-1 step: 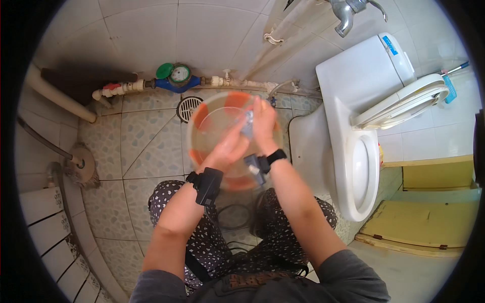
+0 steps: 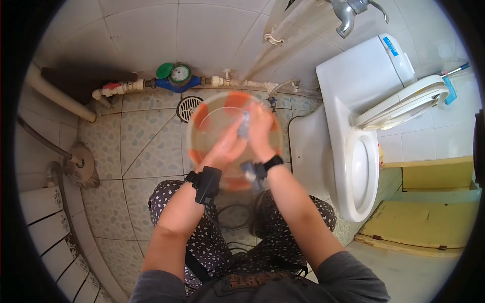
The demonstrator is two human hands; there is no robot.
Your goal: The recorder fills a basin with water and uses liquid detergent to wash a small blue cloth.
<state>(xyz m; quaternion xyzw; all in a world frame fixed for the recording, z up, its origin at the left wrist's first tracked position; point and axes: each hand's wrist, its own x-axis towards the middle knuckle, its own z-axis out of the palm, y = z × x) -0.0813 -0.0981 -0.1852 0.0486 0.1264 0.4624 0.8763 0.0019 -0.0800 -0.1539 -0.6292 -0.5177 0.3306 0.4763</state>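
Over a round orange-and-white basin (image 2: 197,132) with water in it, my two hands are brought together. Between them is a small grey-blue cloth (image 2: 243,126), mostly covered by palms and fingers. My left hand (image 2: 230,143) presses against it from the left, its fingers bent around it. My right hand (image 2: 260,126) closes on it from the other side and is smeared by motion. Each wrist wears a black strap with a dark box. The basin stands on the tiled floor in front of my knees.
To the right stands a white toilet (image 2: 359,174) with its seat raised. A metal tap (image 2: 347,20) juts from the wall above. Pipes with a blue water meter (image 2: 174,80) run behind the basin, near a round floor drain (image 2: 190,108). A mop head (image 2: 82,164) lies left.
My right hand has shifted slightly down and left against my left hand, and the cloth has moved a little with it. The basin stays in place.
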